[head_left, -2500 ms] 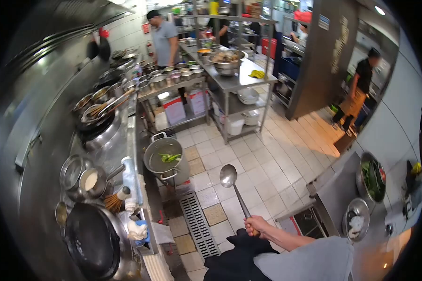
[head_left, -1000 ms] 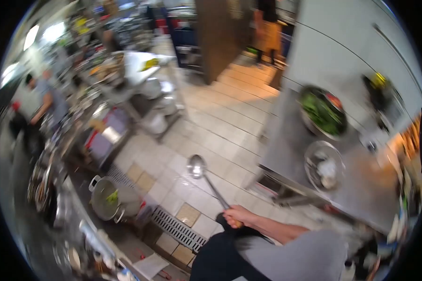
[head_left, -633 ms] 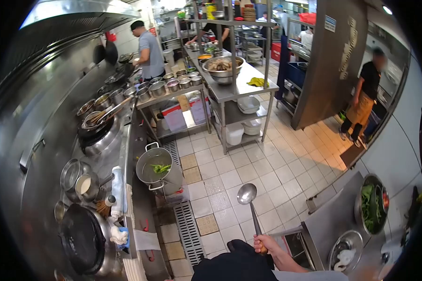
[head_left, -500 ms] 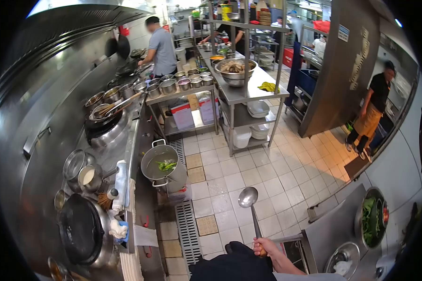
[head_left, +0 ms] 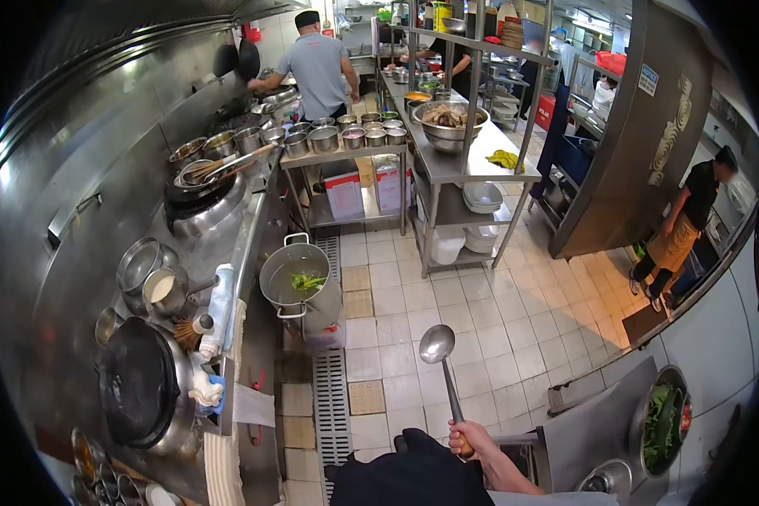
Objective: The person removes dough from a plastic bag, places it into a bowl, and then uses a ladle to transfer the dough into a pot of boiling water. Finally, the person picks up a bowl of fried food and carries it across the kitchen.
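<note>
My right hand (head_left: 474, 444) is closed around the wooden end of a long-handled metal ladle (head_left: 437, 344). The ladle points forward over the tiled floor, and its bowl looks bare. My left hand is out of view. Dark cloth (head_left: 409, 476) covers the bottom centre, left of my right hand. On the right, a metal counter (head_left: 599, 422) bears a steel bowl of green leaves (head_left: 658, 426) with something red at its edge. Nearer to me on that counter is another metal bowl (head_left: 607, 479), partly cut off.
A tall pot (head_left: 322, 312) with greens in liquid stands beside the floor drain (head_left: 332, 405). Left are a wok (head_left: 135, 384) and a squeeze bottle (head_left: 219, 308). Steel containers (head_left: 325, 142) fill a shelf ahead. One person (head_left: 320, 72) stands by the stove, another (head_left: 683, 223) at right.
The view has shifted slightly, so most things sit farther right. The person at the stove has turned their back more, with one arm reaching left. My right hand still holds the ladle.
</note>
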{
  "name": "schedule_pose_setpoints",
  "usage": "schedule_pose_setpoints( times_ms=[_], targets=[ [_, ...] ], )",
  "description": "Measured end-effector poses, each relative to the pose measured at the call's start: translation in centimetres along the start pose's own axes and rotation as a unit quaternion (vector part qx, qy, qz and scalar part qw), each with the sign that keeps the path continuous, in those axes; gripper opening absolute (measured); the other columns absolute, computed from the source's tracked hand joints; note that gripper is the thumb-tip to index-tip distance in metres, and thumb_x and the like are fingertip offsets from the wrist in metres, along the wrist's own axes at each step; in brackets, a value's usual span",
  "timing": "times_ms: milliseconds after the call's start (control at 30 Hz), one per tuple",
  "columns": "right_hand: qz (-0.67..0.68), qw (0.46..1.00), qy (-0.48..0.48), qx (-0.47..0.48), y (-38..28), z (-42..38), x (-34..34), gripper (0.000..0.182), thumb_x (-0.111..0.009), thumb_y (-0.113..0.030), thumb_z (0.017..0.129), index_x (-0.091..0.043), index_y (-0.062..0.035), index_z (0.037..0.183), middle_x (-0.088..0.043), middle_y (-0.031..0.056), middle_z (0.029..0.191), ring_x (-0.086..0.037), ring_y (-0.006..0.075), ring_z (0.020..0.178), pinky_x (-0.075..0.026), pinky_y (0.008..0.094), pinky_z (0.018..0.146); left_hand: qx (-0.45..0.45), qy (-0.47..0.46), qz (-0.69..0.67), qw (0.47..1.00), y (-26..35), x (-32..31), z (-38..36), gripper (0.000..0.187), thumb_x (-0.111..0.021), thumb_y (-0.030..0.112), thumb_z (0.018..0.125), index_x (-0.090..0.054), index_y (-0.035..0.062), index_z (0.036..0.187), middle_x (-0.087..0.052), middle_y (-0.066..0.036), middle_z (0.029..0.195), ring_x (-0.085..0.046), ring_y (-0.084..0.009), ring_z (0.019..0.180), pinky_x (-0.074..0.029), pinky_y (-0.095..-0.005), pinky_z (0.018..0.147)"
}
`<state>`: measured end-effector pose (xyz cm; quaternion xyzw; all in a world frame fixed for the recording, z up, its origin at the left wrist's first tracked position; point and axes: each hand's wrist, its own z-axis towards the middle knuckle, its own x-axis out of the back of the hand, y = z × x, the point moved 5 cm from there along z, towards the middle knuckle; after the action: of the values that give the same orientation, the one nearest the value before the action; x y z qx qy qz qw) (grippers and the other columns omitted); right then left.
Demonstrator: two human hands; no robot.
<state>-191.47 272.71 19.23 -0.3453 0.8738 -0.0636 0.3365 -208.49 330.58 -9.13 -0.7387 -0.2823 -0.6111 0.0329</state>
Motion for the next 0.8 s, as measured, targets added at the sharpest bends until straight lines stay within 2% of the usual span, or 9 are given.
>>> schedule_pose_setpoints(
  times_ms=[100,200,300,467,667,800],
  targets=[
    [0.007,1.000,0.009,0.009,0.1,-0.4,0.2,0.015,-0.054,-0.005,0.087,-0.047,-0.0071,0.100,-0.045,0.0023,0.063,-0.041,0.0114,0.046,-0.036,0.0287,0.041,-0.023,0.051,-0.058,0.997,1.7,2.5,-1.0,0.030,-0.054,0.027,0.086,-0.064,0.0000,0.082,-0.064,-0.021,0.075,-0.060,-0.0403,0.075,-0.047,-0.0462,0.069],
    [0.011,0.999,0.033,0.008,0.1,-0.6,0.6,0.016,-0.053,-0.005,0.087,-0.046,-0.0073,0.101,-0.044,0.0020,0.062,-0.040,0.0117,0.045,-0.035,0.0290,0.041,-0.089,0.116,-0.093,0.985,3.2,4.9,-2.3,0.034,-0.053,0.030,0.089,-0.065,-0.0018,0.087,-0.064,-0.021,0.075,-0.060,-0.0411,0.078,-0.047,-0.0451,0.072],
    [0.018,0.998,0.064,0.007,0.2,-1.1,0.9,0.015,-0.053,-0.004,0.087,-0.047,-0.0072,0.100,-0.044,0.0018,0.061,-0.040,0.0119,0.044,-0.035,0.0288,0.040,0.002,0.062,-0.095,0.994,4.5,6.0,-2.3,0.033,-0.053,0.030,0.090,-0.064,-0.0018,0.086,-0.063,-0.020,0.072,-0.059,-0.0399,0.076,-0.047,-0.0446,0.069],
    [0.042,0.994,0.099,-0.009,1.3,-0.9,2.6,0.015,-0.053,-0.003,0.086,-0.048,-0.0076,0.099,-0.045,0.0013,0.060,-0.040,0.0115,0.043,-0.034,0.0281,0.039,0.042,0.020,-0.091,0.995,4.8,5.7,-2.5,0.033,-0.052,0.029,0.090,-0.063,-0.0017,0.085,-0.061,-0.018,0.068,-0.058,-0.0379,0.071,-0.046,-0.0438,0.065],
    [0.067,0.992,0.099,-0.031,2.3,-0.6,4.0,0.017,-0.054,-0.001,0.085,-0.047,-0.0080,0.100,-0.046,0.0035,0.063,-0.042,0.0128,0.044,-0.037,0.0300,0.040,0.045,-0.005,-0.092,0.995,2.7,3.8,-3.1,0.032,-0.051,0.028,0.091,-0.062,-0.0016,0.084,-0.059,-0.015,0.063,-0.057,-0.0355,0.065,-0.045,-0.0428,0.060],
    [0.023,0.994,0.097,-0.033,1.8,-0.5,3.2,0.019,-0.054,-0.002,0.086,-0.046,-0.0077,0.102,-0.046,0.0036,0.063,-0.043,0.0130,0.045,-0.037,0.0302,0.040,-0.010,0.003,-0.101,0.995,-0.5,1.4,-3.6,0.032,-0.050,0.028,0.092,-0.061,-0.0015,0.084,-0.057,-0.013,0.059,-0.057,-0.0339,0.061,-0.045,-0.0421,0.056]
  ],
)
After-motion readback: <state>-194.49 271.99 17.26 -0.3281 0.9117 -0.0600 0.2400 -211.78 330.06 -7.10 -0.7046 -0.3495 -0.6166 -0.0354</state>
